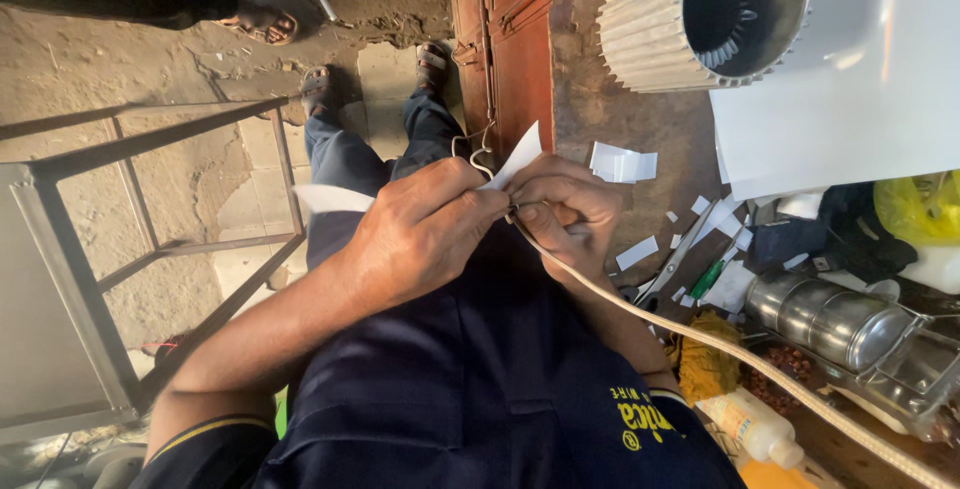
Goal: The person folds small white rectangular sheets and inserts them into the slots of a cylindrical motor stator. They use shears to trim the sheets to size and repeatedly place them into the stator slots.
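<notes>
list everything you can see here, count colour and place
paper strip: one, white, pinched between both hands
cord: one, cream, from hands to lower right
stator core: one, pale grey, bench top
white sheet: one, bench right
paper scraps: several, white, bench
metal canister: one, silver, right
bottle: one, white, lower right
metal frame: one, grey, left
left hand: centre
right hand: centre

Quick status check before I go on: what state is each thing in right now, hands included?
left hand: closed, pinching the white paper strip
right hand: closed on the cord end
white paper strip: held between both hands, bent
cord: slack, trailing to the lower right
motor stator: lying on its side, bore empty
steel tiffin: lying on its side, closed
white bottle: lying down, capped
</notes>
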